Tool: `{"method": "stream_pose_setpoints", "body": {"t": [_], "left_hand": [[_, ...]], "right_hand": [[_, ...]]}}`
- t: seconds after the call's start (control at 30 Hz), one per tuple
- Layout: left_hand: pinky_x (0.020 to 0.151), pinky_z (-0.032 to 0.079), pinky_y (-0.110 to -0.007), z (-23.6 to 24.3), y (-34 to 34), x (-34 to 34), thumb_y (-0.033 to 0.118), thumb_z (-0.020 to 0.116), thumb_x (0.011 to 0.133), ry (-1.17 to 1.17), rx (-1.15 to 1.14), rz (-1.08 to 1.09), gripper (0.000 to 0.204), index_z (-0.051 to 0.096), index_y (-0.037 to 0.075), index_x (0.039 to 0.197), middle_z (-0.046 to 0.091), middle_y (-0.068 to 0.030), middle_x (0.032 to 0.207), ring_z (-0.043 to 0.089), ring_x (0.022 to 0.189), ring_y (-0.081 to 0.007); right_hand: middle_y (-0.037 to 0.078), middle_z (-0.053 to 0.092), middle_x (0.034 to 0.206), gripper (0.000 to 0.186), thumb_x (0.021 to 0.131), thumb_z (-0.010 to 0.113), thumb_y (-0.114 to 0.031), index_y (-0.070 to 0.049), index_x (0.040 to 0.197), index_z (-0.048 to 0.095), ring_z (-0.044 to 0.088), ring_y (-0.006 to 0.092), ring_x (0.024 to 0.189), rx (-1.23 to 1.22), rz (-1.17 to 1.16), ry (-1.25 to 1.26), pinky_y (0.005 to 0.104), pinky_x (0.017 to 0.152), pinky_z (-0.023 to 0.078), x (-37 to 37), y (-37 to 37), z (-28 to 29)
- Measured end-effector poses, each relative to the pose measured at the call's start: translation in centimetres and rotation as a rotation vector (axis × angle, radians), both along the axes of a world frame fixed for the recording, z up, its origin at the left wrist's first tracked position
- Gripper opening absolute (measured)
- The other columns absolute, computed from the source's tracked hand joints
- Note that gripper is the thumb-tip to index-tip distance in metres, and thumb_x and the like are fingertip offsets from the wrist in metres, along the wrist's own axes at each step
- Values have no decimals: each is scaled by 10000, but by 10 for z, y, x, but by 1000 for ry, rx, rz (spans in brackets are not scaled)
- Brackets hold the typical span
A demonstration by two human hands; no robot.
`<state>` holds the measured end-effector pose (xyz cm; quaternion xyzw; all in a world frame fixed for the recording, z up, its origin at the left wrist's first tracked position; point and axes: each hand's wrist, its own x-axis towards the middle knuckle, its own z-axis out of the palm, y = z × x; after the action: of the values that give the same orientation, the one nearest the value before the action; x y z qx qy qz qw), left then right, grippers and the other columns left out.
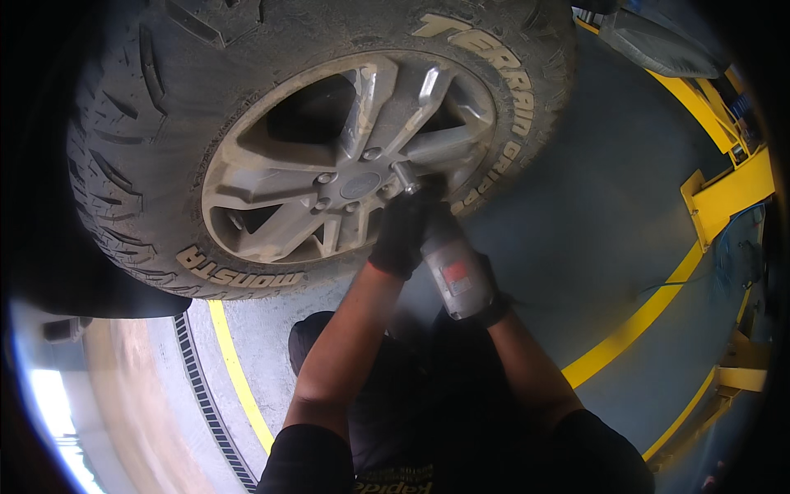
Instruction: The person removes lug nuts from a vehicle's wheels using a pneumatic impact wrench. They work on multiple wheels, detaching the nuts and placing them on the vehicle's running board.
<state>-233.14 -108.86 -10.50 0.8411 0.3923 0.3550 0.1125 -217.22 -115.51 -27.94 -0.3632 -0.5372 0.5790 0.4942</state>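
Observation:
An impact wrench [453,272] with a grey body and a red patch is in both my hands, pointing up at the wheel. Its silver socket [404,175] meets the wheel near the hub, over one of the lug nut positions. My left hand [401,239], in a black glove, is closed around the front of the wrench. At the tool's rear, my right hand [494,296], also black-gloved, grips it, its fingers partly hidden behind the body. The dusty alloy wheel [280,198] shows several lug nuts [326,178] around its centre cap [360,186]. A chunky off-road tyre [156,165] surrounds it.
Yellow steel lift parts [728,198] stand at the right, with a thin blue hose [724,247] beside them. Yellow lines [634,321] mark the grey floor [609,189]. A drain grate [206,403] runs along the floor at the left.

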Motion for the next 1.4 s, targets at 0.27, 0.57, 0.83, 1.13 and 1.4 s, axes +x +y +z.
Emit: {"method": "stream_pose_setpoints", "body": {"t": [0.27, 0.57, 0.83, 1.13, 1.4], "left_hand": [[760, 509, -379, -12, 13, -2, 130, 564, 851, -64, 143, 128, 226, 637, 28, 1039, 653, -179, 964, 645, 882, -323], [683, 464, -351, -44, -33, -6, 84, 480, 931, -144, 224, 227, 165, 616, 5, 980, 627, -99, 855, 577, 715, -243], [638, 447, -279, -23, -28, -34, 288, 409, 995, -414, -174, 175, 353, 607, 4, 929, 587, -58, 755, 553, 675, -155], [618, 450, -302, -37, -25, -63, 299, 522, 963, -258, -332, -85, 306, 615, 12, 916, 598, -57, 795, 576, 679, -164], [630, 490, -350, -54, -5, -104, 177, 498, 918, 23, 207, 72, 220, 635, 10, 954, 585, -100, 728, 600, 701, -222]], "right_hand": [[73, 627, 1102, 334, 969, 517, -121, -34, 1292, 511, 630, 175, 942, -754, 383, 1013, 323, 848, 535, 26, -20, 66], [146, 501, 1298, 423, 990, 487, -283, -59, 1345, 431, 509, 252, 1203, -1210, 654, 1676, 380, 1005, 459, 90, -93, 77], [206, 342, 1471, 702, 855, 683, -286, -85, 1439, 349, 354, 383, 1359, -1376, 655, 1812, 531, 1102, 340, 90, -97, 79], [228, 482, 1334, 559, 918, 602, -230, -30, 1398, 397, 514, 340, 1224, -1247, 703, 1568, 493, 1020, 446, 77, -90, 104], [172, 586, 1172, 335, 974, 488, -187, -17, 1261, 509, 636, 261, 1014, -1274, 649, 1608, 432, 891, 533, 78, -101, 104]]}}
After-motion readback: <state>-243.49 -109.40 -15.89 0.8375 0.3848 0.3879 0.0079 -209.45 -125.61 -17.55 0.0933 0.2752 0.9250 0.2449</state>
